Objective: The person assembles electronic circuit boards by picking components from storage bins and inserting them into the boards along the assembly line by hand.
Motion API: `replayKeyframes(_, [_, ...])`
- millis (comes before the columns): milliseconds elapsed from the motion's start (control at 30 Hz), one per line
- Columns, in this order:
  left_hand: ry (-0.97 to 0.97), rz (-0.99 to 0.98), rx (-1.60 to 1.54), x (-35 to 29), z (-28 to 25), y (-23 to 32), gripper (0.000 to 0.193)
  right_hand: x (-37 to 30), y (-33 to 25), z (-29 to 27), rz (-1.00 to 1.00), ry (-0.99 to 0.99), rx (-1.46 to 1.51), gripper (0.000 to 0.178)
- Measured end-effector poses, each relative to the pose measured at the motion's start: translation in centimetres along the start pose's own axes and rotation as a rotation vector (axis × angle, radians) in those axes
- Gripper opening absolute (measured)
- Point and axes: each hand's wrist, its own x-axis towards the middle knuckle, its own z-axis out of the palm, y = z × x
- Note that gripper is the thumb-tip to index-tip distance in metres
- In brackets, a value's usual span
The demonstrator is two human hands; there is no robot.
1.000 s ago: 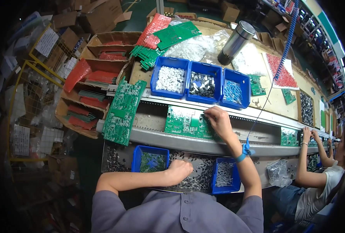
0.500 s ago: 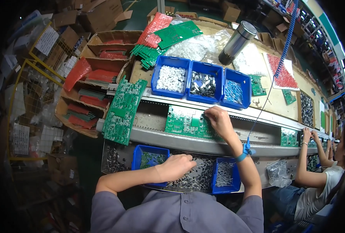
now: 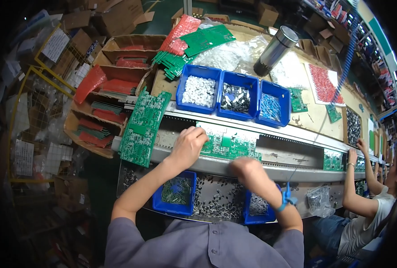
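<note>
A green circuit board point(image 3: 229, 142) lies in the conveyor rail in front of me. My left hand point(image 3: 190, 145) is at the board's left end, thumb and fingers pinched together; anything between them is too small to make out. My right hand point(image 3: 251, 173), smeared by motion, hangs over the rail's near edge, just below the board's right part. It wears a blue wrist strap point(image 3: 287, 199) with a cord. Under my hands, loose small leaded parts point(image 3: 216, 198) lie on a metal tray between a blue bin of green parts point(image 3: 176, 192) and a blue bin of pale leaded parts point(image 3: 257, 205).
Beyond the rail stand three blue bins, holding white parts point(image 3: 198, 90), black parts point(image 3: 236, 96) and blue parts point(image 3: 270, 107). A large green board point(image 3: 144, 127) lies across the rail's left end. A steel flask point(image 3: 276, 50) stands behind. At right a co-worker's hands point(image 3: 355, 152) work.
My left hand has risen from the loose parts on the tray to the board's left end. My right hand has drawn back from the board towards me.
</note>
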Motion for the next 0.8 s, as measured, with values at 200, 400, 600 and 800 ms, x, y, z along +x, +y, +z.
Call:
replayKeyframes(200, [0.056, 0.021, 0.065, 0.9, 1.1, -1.5, 0.012, -5.0, -3.2, 5.3, 0.031, -0.303, -0.301, 0.011])
replayKeyframes(400, [0.005, 0.001, 0.059, 1.1, 1.1, -1.8, 0.019, -5.7, -2.9, 8.1, 0.019, -0.345, -0.391, 0.011])
replayKeyframes(600, [-0.01, 0.026, 0.107, 1.1, 1.1, -1.7, 0.019, -4.9, -2.8, 7.2, -0.063, -0.265, -0.26, 0.012])
replayKeyframes(800, [0.005, 0.086, 0.172, 1.2, 1.5, -1.8, 0.015, -4.2, -3.1, 6.2, -0.042, -0.278, -0.198, 0.015])
